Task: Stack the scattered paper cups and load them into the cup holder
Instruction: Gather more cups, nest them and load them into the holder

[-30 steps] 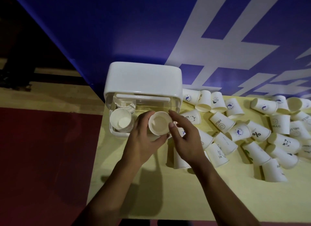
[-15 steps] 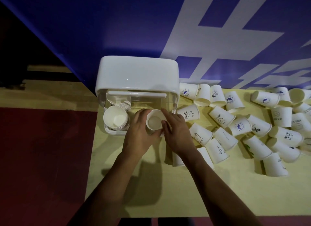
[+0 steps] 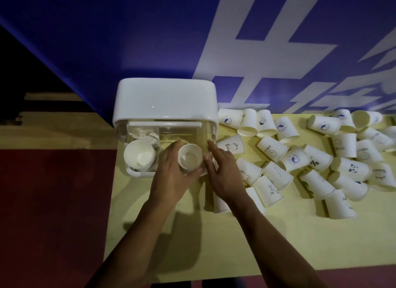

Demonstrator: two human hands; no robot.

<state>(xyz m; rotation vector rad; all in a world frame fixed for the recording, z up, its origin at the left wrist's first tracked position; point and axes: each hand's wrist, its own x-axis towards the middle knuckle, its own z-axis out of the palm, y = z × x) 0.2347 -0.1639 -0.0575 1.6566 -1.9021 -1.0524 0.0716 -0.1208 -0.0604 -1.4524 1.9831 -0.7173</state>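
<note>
My left hand (image 3: 171,176) grips a stack of white paper cups (image 3: 190,157), mouth up, at the front of the cup holder (image 3: 165,99), a clear box with a raised white lid. My right hand (image 3: 222,172) lies beside the stack on its right, fingers straight, touching the holder's clear wall. Another cup stack (image 3: 139,154) stands in the holder's left side. Several scattered cups (image 3: 272,148) lie on the yellow table (image 3: 192,245) to the right.
A blue wall with white markings (image 3: 257,52) rises behind the table. The table's left edge runs just under the holder, with red floor (image 3: 53,202) beyond. Two upside-down cups (image 3: 220,204) stand under my right wrist.
Both hands have carried the cup stack forward and lower into the holder's front. My right hand has let go of the rim and now lies straight beside it.
</note>
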